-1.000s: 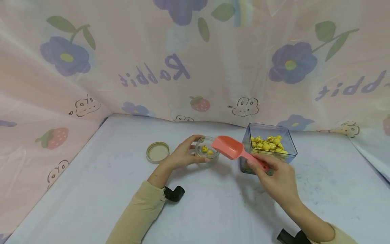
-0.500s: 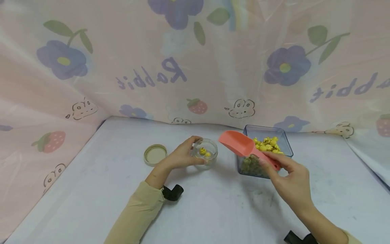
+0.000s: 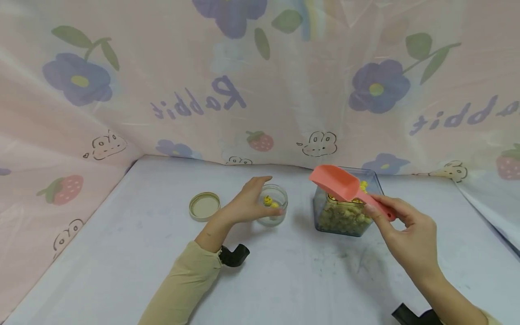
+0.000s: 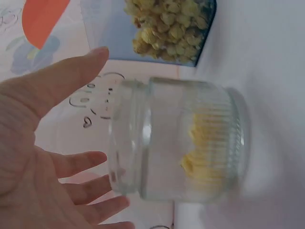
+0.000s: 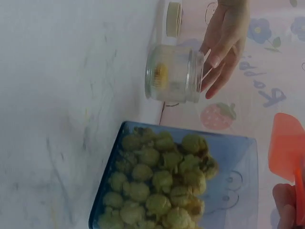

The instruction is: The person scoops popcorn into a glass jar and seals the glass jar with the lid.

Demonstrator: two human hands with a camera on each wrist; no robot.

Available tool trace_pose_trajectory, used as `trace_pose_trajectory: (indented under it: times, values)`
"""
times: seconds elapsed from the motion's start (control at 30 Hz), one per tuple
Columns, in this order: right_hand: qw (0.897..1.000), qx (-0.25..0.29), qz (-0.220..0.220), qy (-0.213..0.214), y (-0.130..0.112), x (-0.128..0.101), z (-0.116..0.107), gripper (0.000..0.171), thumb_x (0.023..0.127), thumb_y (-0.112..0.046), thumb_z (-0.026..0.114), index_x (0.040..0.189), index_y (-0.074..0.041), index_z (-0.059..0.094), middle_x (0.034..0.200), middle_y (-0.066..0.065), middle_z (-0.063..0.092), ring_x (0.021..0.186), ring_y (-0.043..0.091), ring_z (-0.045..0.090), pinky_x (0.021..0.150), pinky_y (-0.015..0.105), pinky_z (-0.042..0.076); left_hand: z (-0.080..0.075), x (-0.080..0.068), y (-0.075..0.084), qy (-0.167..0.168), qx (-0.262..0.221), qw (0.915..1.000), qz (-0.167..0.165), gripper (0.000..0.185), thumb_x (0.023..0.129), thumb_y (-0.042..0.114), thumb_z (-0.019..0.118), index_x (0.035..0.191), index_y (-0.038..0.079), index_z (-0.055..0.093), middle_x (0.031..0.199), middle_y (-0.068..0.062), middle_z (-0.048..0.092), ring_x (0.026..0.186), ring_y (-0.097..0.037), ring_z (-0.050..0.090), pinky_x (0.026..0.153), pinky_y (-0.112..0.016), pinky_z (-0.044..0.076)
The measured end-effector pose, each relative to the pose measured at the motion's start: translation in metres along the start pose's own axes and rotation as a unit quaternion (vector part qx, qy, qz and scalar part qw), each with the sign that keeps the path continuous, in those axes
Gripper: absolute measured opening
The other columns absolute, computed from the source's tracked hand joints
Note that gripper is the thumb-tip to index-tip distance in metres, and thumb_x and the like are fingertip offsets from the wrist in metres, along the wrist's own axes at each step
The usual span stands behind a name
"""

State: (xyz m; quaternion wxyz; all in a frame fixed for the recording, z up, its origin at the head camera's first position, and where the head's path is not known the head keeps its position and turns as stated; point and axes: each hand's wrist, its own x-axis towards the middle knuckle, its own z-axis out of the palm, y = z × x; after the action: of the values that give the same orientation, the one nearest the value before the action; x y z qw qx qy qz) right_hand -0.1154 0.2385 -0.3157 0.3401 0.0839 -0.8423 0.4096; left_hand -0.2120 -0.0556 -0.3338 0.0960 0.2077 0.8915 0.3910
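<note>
Fingers of our left hand (image 3: 243, 205) spread nearly straight beside the small glass jar (image 3: 274, 204) on the tabletop (image 3: 284, 280), its grip wide and loose, holding nothing. Our right hand (image 3: 410, 234) pinches the pink scoop (image 3: 339, 185) by its handle, above the clear container (image 3: 345, 219) of yellow popcorn (image 5: 162, 186).

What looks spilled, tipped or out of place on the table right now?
Nothing stands out. The small clear glass jar stands upright with a few yellow pieces inside, its beige round lid lies flat beside it, and no pieces lie loose around the clear square tub.
</note>
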Motion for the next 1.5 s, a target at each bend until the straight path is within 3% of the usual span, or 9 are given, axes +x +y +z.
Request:
trace_pose_trajectory:
  times: [0.17, 0.4, 0.7, 0.87, 1.1, 1.3, 1.5]
  values:
    - [1.0, -0.014, 0.001, 0.004, 0.004, 0.002, -0.004, 0.026, 0.077, 0.006, 0.074, 0.103, 0.002, 0.072, 0.088, -0.032, 0.06, 0.072, -0.001, 0.052, 0.07, 0.004, 0.04, 0.002, 0.003, 0.009, 0.012, 0.01, 0.9997, 0.02, 0.093, 0.076, 0.037, 0.081, 0.148, 0.006, 0.03, 0.152, -0.013, 0.027, 0.144, -0.031, 0.016, 0.115, -0.051, 0.026]
    - [0.999, -0.018, 0.022, 0.016, 0.008, 0.003, -0.01, 0.028, 0.076, 0.008, 0.075, 0.102, 0.001, 0.073, 0.087, -0.032, 0.061, 0.073, -0.002, 0.051, 0.066, 0.004, 0.038, 0.006, 0.009, 0.018, 0.015, 0.018, 0.999, 0.039, 0.093, 0.076, 0.037, 0.081, 0.148, 0.006, 0.031, 0.151, -0.012, 0.027, 0.144, -0.03, 0.016, 0.114, -0.051, 0.027]
    - [0.999, -0.025, 0.008, 0.02, 0.01, 0.006, -0.018, 0.025, 0.077, 0.007, 0.074, 0.102, 0.004, 0.072, 0.086, -0.031, 0.06, 0.075, -0.001, 0.051, 0.072, 0.003, 0.04, 0.013, 0.018, 0.03, 0.027, 0.012, 0.9971, 0.07, 0.097, 0.074, 0.038, 0.082, 0.148, 0.005, 0.03, 0.153, -0.016, 0.026, 0.145, -0.033, 0.013, 0.116, -0.053, 0.022]
    - [0.999, -0.03, 0.004, 0.024, 0.012, 0.007, -0.022, 0.025, 0.077, 0.007, 0.074, 0.102, 0.003, 0.072, 0.084, -0.03, 0.059, 0.075, -0.002, 0.05, 0.072, 0.003, 0.039, 0.018, 0.021, 0.034, 0.038, -0.004, 0.996, 0.08, 0.098, 0.074, 0.039, 0.082, 0.15, 0.009, 0.028, 0.155, -0.013, 0.024, 0.147, -0.031, 0.008, 0.117, -0.053, 0.017]
    - [0.999, -0.043, -0.002, 0.024, 0.019, 0.007, -0.028, 0.025, 0.076, 0.006, 0.075, 0.1, 0.001, 0.073, 0.08, -0.027, 0.058, 0.073, -0.002, 0.047, 0.07, 0.005, 0.037, 0.026, 0.026, 0.041, 0.054, -0.023, 0.9951, 0.08, 0.1, 0.073, 0.045, 0.081, 0.151, 0.018, 0.026, 0.157, -0.007, 0.022, 0.147, -0.023, 0.011, 0.111, -0.058, 0.029]
    - [0.998, -0.063, -0.008, 0.025, 0.022, 0.008, -0.033, 0.024, 0.077, 0.005, 0.075, 0.101, 0.001, 0.073, 0.081, -0.031, 0.056, 0.073, -0.005, 0.046, 0.07, 0.006, 0.035, 0.033, 0.031, 0.045, 0.059, -0.057, 0.9927, 0.088, 0.1, 0.073, 0.041, 0.082, 0.152, 0.021, 0.023, 0.158, -0.002, 0.021, 0.148, -0.022, 0.006, 0.117, -0.053, 0.019]
    - [0.997, -0.072, -0.013, 0.02, 0.025, 0.009, -0.037, 0.024, 0.077, 0.004, 0.075, 0.101, 0.001, 0.073, 0.08, -0.031, 0.055, 0.073, -0.006, 0.045, 0.07, 0.006, 0.034, 0.041, 0.036, 0.049, 0.055, -0.077, 0.9906, 0.099, 0.101, 0.073, 0.039, 0.083, 0.152, 0.023, 0.021, 0.157, -0.002, 0.019, 0.146, -0.02, 0.01, 0.115, -0.053, 0.023]
